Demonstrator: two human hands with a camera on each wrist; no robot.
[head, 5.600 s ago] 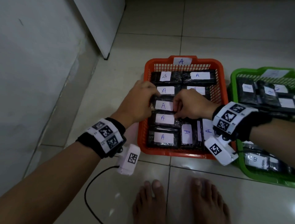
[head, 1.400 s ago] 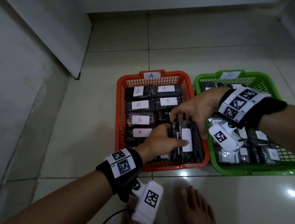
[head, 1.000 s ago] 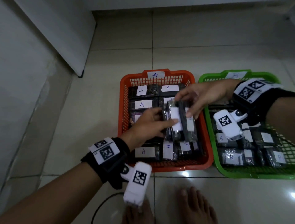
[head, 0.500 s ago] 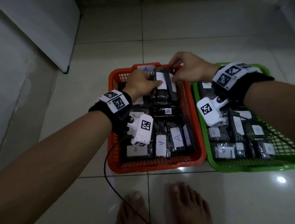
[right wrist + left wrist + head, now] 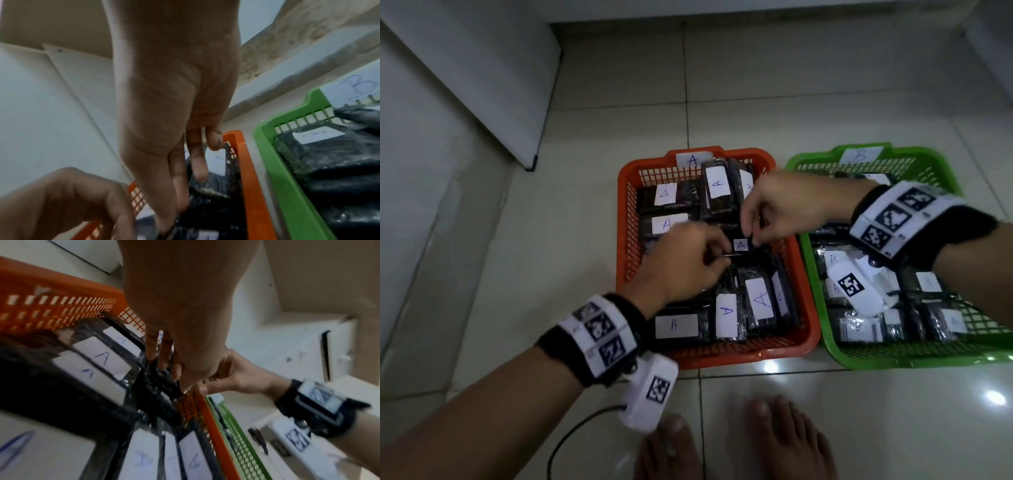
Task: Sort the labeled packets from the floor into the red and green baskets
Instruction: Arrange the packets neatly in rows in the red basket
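The red basket (image 5: 804,329), tagged A, is packed with black packets with white A labels. Over its middle both hands meet at one black packet (image 5: 740,245) with a small A label. My left hand (image 5: 719,262) pinches the packet's left edge, and my right hand (image 5: 751,236) pinches its right side with curled fingers. The left wrist view shows the left fingers (image 5: 164,360) on the crinkled black packet (image 5: 156,389). In the right wrist view, the right fingers (image 5: 180,191) reach down onto it (image 5: 207,209). Two packets (image 5: 717,192) lie at the red basket's far end.
The green basket (image 5: 825,329), tagged B, stands right beside the red one and holds several B packets. A white cabinet (image 5: 482,78) rises at the far left. My bare feet (image 5: 784,442) and a black cable (image 5: 571,438) are on the tiles in front.
Both hands left two packets at the far end of the red basket and came back to its middle, where they now pinch another A packet.
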